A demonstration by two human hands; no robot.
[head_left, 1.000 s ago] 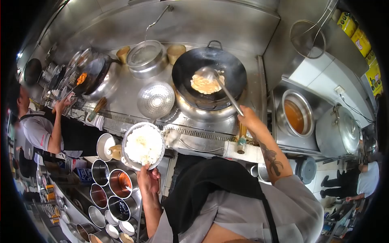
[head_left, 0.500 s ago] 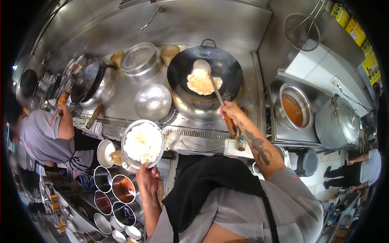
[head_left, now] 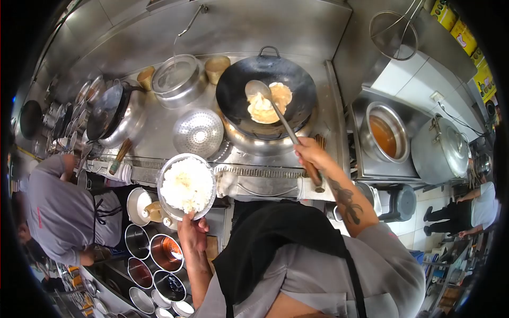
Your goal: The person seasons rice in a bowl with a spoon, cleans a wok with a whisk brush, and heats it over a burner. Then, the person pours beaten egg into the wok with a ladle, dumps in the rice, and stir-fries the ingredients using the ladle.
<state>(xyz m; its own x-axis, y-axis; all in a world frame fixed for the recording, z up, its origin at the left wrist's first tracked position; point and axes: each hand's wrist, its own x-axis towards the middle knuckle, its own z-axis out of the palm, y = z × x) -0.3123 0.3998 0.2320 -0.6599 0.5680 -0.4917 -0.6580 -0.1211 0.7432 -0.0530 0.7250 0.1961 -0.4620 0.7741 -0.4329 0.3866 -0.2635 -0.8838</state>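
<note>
My right hand is closed round the wooden-handled ladle, whose bowl lies in the black wok at the egg. The cooked egg spreads pale yellow over the wok's bottom. With my left hand I grip the lower rim of a bowl of white rice, held level before the stove edge. The fingers under the bowl are partly hidden. A perforated strainer rests on the steel stove top left of the wok.
A lidded steel pot stands at the back left. To the right are a pot of brown broth and a large lidded pot. Several sauce containers sit at lower left. A co-worker in grey stands on the left, another person far right.
The ladle's bowl has shifted left over the egg, and my right hand has moved slightly right and down. The co-worker at left has turned and lowered an arm. The rice bowl stays nearly still.
</note>
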